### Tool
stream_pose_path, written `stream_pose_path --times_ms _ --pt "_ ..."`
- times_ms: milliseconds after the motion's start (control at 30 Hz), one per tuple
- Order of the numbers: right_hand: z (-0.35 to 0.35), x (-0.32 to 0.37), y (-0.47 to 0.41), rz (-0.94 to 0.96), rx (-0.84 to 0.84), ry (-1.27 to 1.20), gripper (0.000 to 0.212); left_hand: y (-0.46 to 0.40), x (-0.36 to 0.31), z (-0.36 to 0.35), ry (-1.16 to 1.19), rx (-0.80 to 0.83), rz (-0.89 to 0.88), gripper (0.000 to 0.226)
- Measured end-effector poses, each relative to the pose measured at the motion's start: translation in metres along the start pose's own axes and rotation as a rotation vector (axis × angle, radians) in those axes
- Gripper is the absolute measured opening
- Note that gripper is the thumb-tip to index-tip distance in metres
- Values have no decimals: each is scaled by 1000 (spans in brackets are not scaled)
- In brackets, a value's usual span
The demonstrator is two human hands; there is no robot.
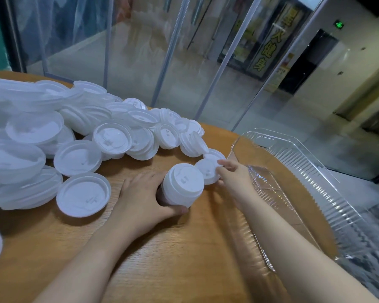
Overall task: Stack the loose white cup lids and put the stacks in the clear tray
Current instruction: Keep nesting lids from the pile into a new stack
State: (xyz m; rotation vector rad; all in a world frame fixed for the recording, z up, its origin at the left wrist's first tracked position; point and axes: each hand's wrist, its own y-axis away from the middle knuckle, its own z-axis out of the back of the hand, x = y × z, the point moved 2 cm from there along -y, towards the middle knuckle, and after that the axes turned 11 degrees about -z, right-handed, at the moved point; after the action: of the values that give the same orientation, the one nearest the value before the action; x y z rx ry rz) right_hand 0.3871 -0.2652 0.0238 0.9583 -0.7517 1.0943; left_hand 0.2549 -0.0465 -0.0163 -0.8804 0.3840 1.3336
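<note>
My left hand [140, 195] grips a short stack of white lids [182, 184] standing on the wooden table near its middle. Just right of the stack, my right hand [234, 176] pinches the edge of a single white lid [207, 170] that lies on the table. Another loose lid [214, 155] sits right behind it. A big heap of loose white lids [79, 132] covers the left and back of the table. The clear tray [311, 171] lies at the right, under my right forearm, with no lids visible in it.
The round wooden table [184, 248] ends just past the tray on the right. Clear plastic strip curtains [162, 51] hang behind the table. A single large lid [83, 194] lies left of my left hand.
</note>
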Motion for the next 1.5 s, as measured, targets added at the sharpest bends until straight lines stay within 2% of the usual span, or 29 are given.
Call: stream_pose_path --times_ms 167,267,400,567,700,833,900,1000,1267,1500 --pt "-4 -14 2 97 -57 223 50 -1 2 -1 -12 0 -8 86" --pt "-6 -18 10 201 6 295 70 -2 2 -2 -13 2 -11 89" --pt "-10 -22 11 304 32 374 55 -2 3 -2 -19 3 -11 88" --pt "-9 -17 9 319 -20 373 72 -2 2 -2 -15 4 -16 87" --pt "3 8 23 418 -57 222 54 -2 1 -1 -12 1 -16 88" --pt "12 36 61 576 73 155 52 -2 1 -1 2 6 -10 88" --pt "11 41 82 689 162 225 52 -2 0 -1 9 6 -11 86" --pt "6 35 93 789 210 376 60 -1 -2 0 3 5 -17 83" --pt "-4 23 93 813 274 481 58 0 -3 0 -18 14 -4 89" --pt "-9 24 97 899 243 716 56 0 -1 -2 -44 18 3 87"
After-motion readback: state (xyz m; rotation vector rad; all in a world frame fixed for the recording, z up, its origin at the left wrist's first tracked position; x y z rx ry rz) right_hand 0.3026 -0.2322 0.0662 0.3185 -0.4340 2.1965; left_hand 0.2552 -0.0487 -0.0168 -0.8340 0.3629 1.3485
